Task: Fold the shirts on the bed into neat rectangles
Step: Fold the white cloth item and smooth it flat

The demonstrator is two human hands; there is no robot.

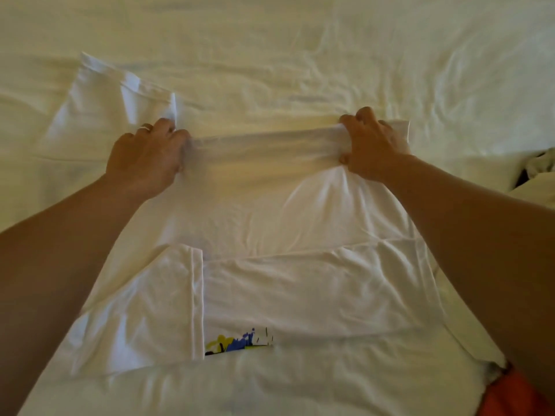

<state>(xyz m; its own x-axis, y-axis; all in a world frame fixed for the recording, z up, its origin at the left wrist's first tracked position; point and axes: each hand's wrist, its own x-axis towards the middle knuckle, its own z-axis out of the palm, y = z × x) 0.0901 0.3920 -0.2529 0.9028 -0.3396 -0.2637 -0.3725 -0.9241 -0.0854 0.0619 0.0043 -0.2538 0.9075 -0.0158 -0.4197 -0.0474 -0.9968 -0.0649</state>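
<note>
Bed sheet (300,55) bears white shirt (285,289), far edge in both hands' (147,163) (372,145) grip.

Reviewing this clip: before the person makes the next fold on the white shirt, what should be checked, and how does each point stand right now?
1. Left hand grips the shirt's far edge: ok.
2. Right hand grips the same edge: ok.
3. Edge between the hands pulled straight: ok, it runs taut.
4. White shirt lying smooth: not ok, creases cross the body.
5. Near sleeve folded in over the body: ok, it covers part of the coloured print.
6. Far sleeve tucked in: not ok, it lies spread out on the bed sheet.
</note>
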